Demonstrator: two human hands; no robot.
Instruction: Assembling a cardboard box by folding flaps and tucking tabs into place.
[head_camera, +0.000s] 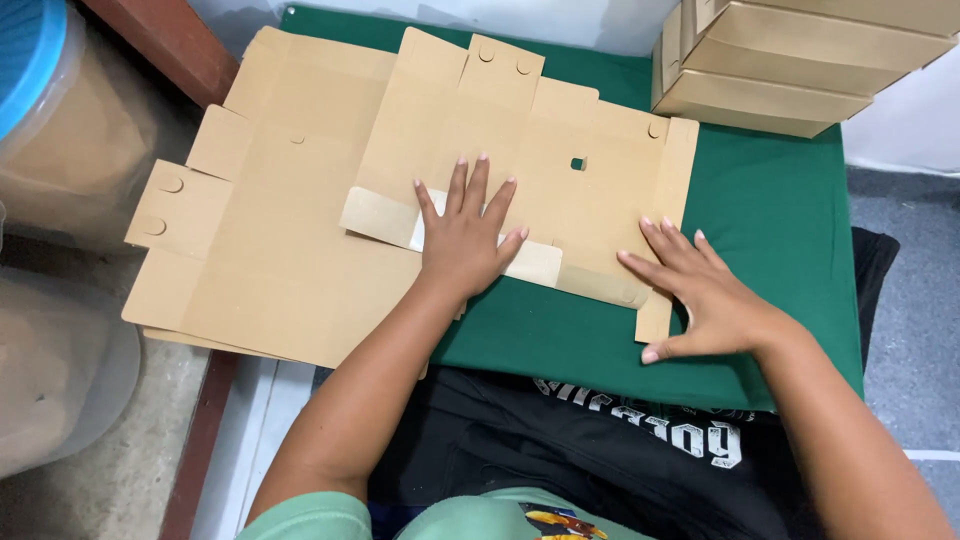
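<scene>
Pressing down with fingers spread, the left hand lay flat and open on a folded-over flap of the flat die-cut cardboard box blank, gripping nothing; the weight of the palm seemed meant to hold the fold down against the sheet. Just beside it, toward the blank's outer edge, the right hand was likewise open and flat, fingertips on the cardboard and heel on the green cloth beneath, apparently steadying the sheet so it would not slide. Both forearms reached forward from the lap, wrists low. Out past the left hand, a stack of unfolded blanks overhung the cloth's edge. Farther off, beyond the right hand, finished cardboard boxes stood stacked, and a plastic tub with a blue lid sat far left.
</scene>
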